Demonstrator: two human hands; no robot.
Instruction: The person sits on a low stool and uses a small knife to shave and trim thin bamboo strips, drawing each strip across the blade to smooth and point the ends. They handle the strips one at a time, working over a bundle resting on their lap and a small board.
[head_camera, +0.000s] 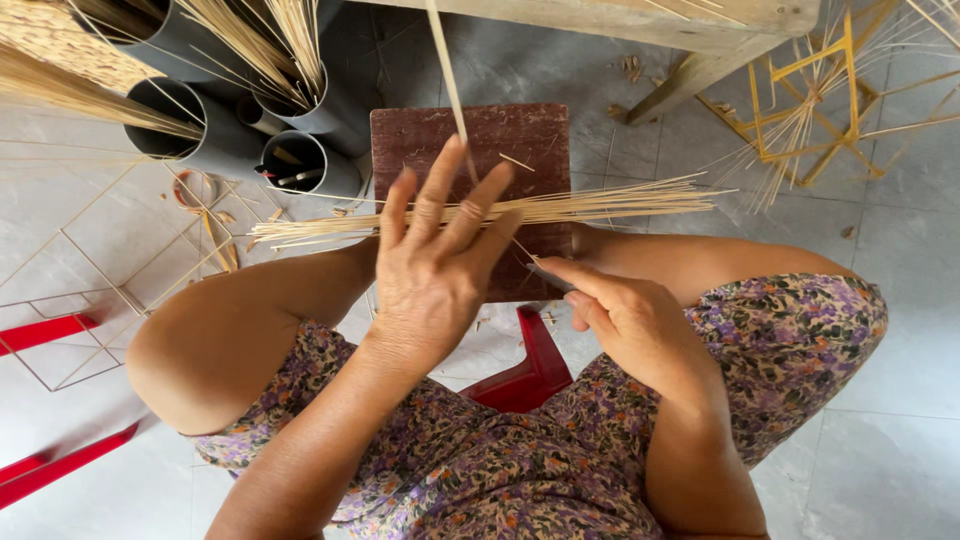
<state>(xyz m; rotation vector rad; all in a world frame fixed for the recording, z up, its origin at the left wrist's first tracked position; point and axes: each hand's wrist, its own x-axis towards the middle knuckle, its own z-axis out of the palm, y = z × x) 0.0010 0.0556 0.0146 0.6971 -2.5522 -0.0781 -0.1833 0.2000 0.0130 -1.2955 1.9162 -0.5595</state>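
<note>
Three grey tubes (215, 140) of bamboo sticks (265, 40)

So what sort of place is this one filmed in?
Likely a home craft workspace for bamboo stick work, on a tiled floor. Grey tubes hold bundled sticks, a stick bundle lies across a dark wooden block, and a yellow stick frame stands nearby.

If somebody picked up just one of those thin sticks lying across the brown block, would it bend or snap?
The thin bamboo sticks look long and very slim, so one would probably flex and feel very light. Bent sharply, it might snap. They lie loose across the brown block, so a push would likely scatter them.
</note>
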